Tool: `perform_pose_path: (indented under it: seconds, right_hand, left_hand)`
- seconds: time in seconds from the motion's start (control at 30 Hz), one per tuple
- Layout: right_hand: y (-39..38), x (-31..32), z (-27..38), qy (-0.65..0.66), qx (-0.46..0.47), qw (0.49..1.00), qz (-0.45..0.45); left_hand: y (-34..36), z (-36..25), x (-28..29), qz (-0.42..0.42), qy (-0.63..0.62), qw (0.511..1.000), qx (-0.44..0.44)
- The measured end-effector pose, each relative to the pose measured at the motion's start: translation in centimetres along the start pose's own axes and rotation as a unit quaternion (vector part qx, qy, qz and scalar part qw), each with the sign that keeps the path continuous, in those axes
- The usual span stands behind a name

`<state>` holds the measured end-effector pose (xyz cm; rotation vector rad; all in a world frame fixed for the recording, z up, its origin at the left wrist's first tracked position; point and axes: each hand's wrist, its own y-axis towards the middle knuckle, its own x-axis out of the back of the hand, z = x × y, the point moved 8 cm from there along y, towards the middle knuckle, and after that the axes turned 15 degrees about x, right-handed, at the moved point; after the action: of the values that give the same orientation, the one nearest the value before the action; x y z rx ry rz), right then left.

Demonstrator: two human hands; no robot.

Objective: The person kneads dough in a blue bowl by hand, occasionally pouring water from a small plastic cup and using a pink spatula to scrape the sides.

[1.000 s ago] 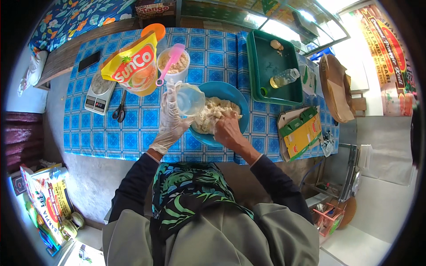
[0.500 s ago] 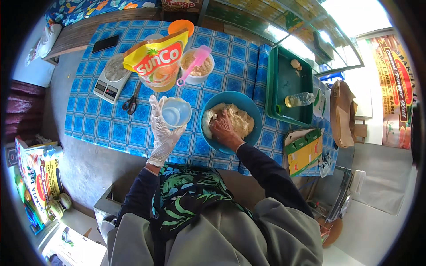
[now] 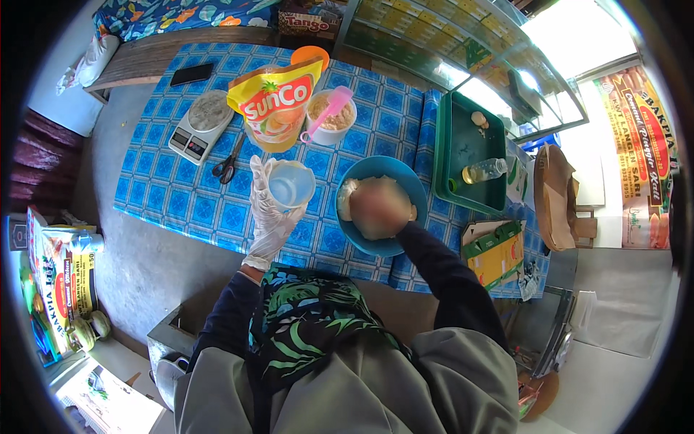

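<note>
My left hand (image 3: 271, 230), in a white glove, grips a small translucent cup (image 3: 291, 186) above the table's near edge. Pale liquid seems to lie in the cup. To its right stands a blue bowl (image 3: 421, 190) with pale dough (image 3: 352, 190) and some white matter inside. My bare right hand (image 3: 384, 207) is down in that bowl, on the dough; a blur hides its fingers. Beyond the cup are a yellow oil pouch (image 3: 278, 108), standing upright, and a white tub (image 3: 329, 136) of crumbly light-brown stuff with a pink spoon (image 3: 332, 110) across it.
Left of the pouch lie scissors (image 3: 227, 168), a kitchen scale (image 3: 190, 145) with a bowl on it, and a phone (image 3: 192, 74). Rightward, a green tray (image 3: 463, 137) holds a clear bottle (image 3: 484, 171) and eggshell. A cut carton (image 3: 493, 254) sits near the right edge. Behind stands a glass case (image 3: 463, 43).
My right hand has shifted a little rightward within the bowl and is now blurred. The left hand keeps the cup in nearly the same place. The whole view has shifted slightly.
</note>
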<state>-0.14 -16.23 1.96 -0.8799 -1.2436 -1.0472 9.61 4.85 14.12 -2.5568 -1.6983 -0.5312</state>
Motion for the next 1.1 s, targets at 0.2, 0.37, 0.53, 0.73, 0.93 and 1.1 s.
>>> perform_pose_path:
  seconds: [0.2,0.37,0.53,0.73,0.93,1.1]
  right_hand:
    - [-2.6,3.0,0.8,0.157,0.001,0.951,0.267]
    - [-2.8,9.1,3.7,-0.127,0.107,0.985,0.043]
    - [-4.4,7.4,3.3,0.172,0.018,0.977,0.126]
    - [-7.7,5.8,3.8,0.041,0.003,0.993,0.107]
    - [-4.9,0.3,1.9,0.046,0.012,0.994,0.098]
    - [-3.8,-1.9,1.7,-0.016,-0.022,0.989,0.142]
  left_hand:
    - [-0.2,0.8,-0.8,0.001,-0.008,1.000,0.001]
    - [0.0,0.5,-2.9,0.013,-0.007,1.000,-0.019]
    - [0.2,0.1,-3.4,0.019,0.012,0.999,-0.034]
    - [0.5,0.8,-3.6,0.019,-0.016,0.999,-0.025]
    - [0.5,0.8,-5.2,0.028,-0.006,0.999,-0.017]
    - [0.7,0.0,-5.5,0.030,-0.013,0.999,-0.024]
